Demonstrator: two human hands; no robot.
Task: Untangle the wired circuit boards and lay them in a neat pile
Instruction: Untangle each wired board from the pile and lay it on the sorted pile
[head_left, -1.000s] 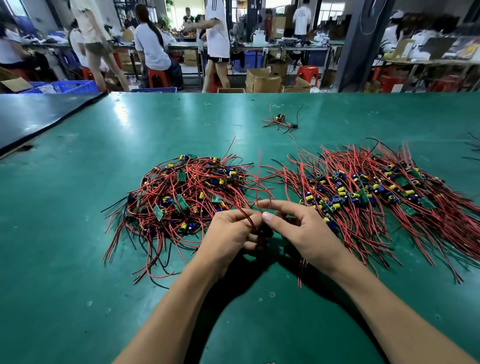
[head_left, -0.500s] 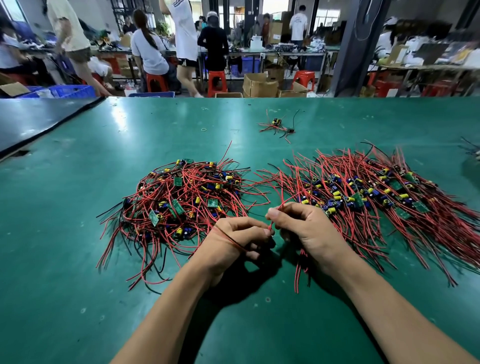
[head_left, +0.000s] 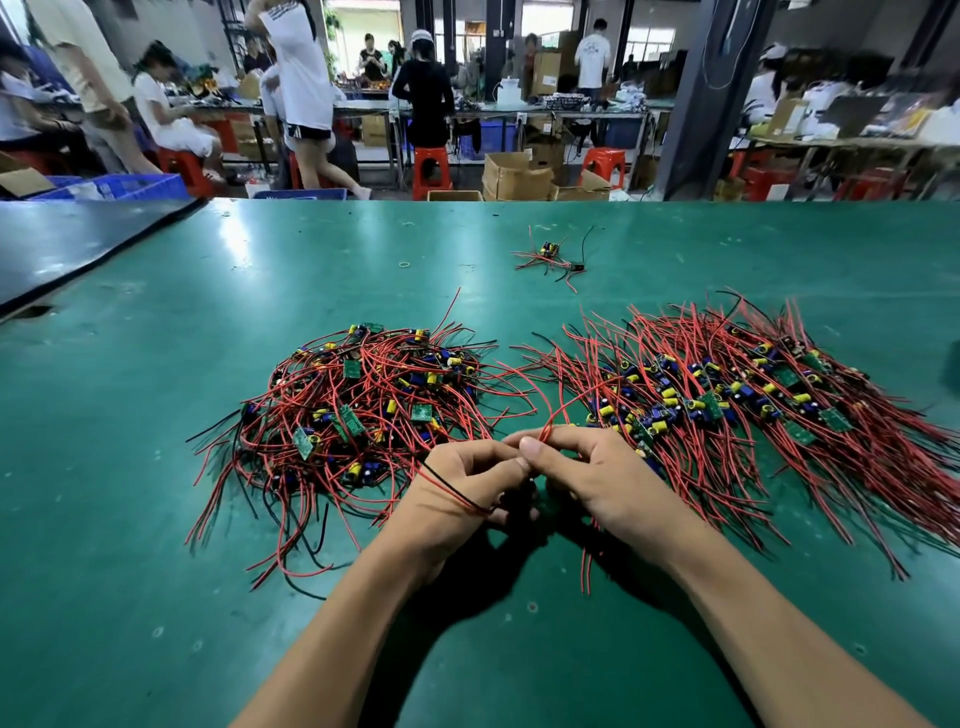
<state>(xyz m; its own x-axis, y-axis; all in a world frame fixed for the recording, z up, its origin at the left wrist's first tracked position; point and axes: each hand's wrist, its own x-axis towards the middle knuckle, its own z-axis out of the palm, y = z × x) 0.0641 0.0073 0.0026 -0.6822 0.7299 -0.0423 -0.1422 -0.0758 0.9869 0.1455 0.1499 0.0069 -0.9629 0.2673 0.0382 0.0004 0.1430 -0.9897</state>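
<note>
A tangled heap of small green circuit boards (head_left: 363, 405) with red and black wires lies left of centre on the green table (head_left: 156, 467). To the right spreads a laid-out pile of boards (head_left: 727, 405), their wires fanned toward me. Between the two, my left hand (head_left: 462, 488) curls round one wired board; a red and a black wire cross its back, and the board itself is hidden under the fingers. My right hand (head_left: 587, 478) pinches a red wire (head_left: 558, 410) of that board between thumb and forefinger, right against the left hand's fingertips.
A small loose cluster of wired boards (head_left: 553, 257) lies farther back on the table, with a rubber band (head_left: 404, 264) to its left. A dark mat (head_left: 78, 244) covers the table's far left. Beyond the far edge are several people, red stools and cardboard boxes.
Both hands stayed together at the gap between the piles. My right thumb and forefinger closed on the red wire, which now loops up from the pinch.
</note>
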